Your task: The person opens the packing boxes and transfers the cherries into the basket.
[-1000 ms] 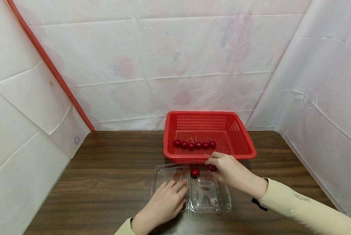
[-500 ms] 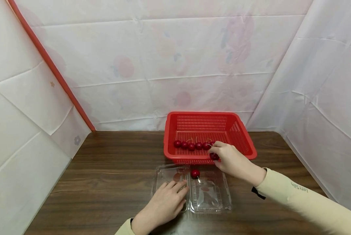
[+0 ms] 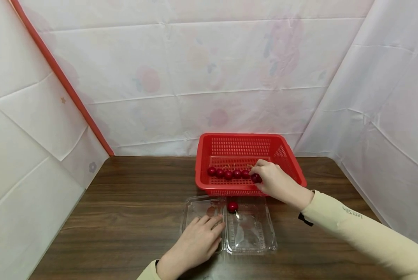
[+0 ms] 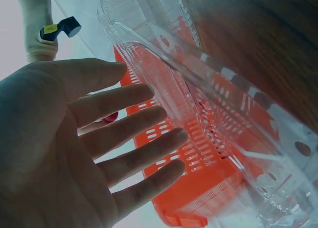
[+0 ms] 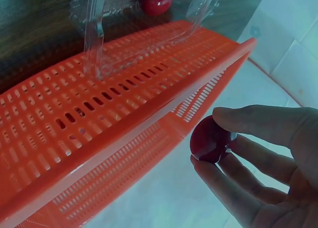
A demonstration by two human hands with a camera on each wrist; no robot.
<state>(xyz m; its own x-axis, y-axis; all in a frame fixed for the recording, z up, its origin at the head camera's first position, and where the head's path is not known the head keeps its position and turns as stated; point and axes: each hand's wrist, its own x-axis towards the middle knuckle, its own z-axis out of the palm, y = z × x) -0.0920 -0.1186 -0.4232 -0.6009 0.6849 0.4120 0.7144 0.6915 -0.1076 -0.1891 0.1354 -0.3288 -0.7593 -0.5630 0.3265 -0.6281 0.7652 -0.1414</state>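
My right hand (image 3: 277, 182) is over the front right of a red plastic basket (image 3: 296, 177). Between its thumb and fingers it pinches a dark red cherry (image 5: 211, 140), at the right end of a row of cherries (image 3: 228, 175) inside the basket. My left hand (image 3: 196, 241) lies over the left half of a clear plastic clamshell box (image 3: 251, 245), its fingers extended and slightly spread in the left wrist view. Whether its fingertips touch the plastic is hard to tell. One cherry (image 3: 232, 207) with a stem sits at the back of the box's right half.
The basket stands directly behind the clamshell on a dark wooden table (image 3: 142, 202). White printed cloth (image 3: 181, 70) closes off the back and both sides. A red strip (image 3: 62, 77) slants down the left corner.
My right hand has carried its cherry from above the clamshell's right half back and up over the basket's front rim. The left hand has stayed where it was.
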